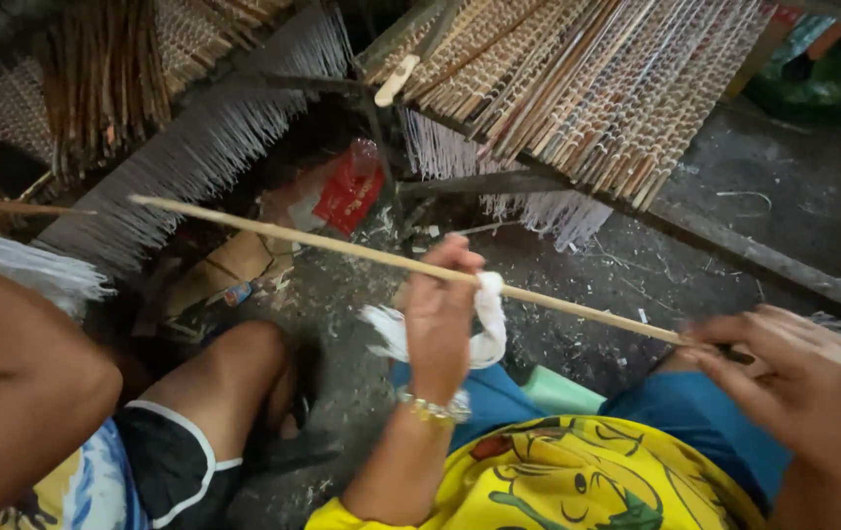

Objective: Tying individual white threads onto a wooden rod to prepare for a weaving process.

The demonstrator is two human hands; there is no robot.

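Left hand, centre of frame: fingers curled tight around a wad of white cloth, and the cloth is pinched against a long thin cane stick. A loose tail of the cloth hangs out to the left of the palm. Beaded bracelet on the wrist.

Right hand, lower right: motion-blurred. Fingertips look closed on the near end of the stick, thumb over the top, but the blur makes the exact grip hard to read.

The stick runs diagonally from the right hand up to a free tip at centre left. It is held off the ground, above the person's blue shorts and yellow printed shirt.

Progress, as a judgement: the cloth sits a little right of the stick's middle. The long stretch toward the free tip looks pale and even, and the part toward the right hand looks similar, so the picture does not tell which length has been wiped.

Outward: woven cane panels with white fringe fill the upper right of the frame, apparently finished work. A bundle of dark sticks at upper left. A red packet and scraps lie on the grey floor at centre. Another person's bent knee and arm occupy the lower left, apart from the stick.
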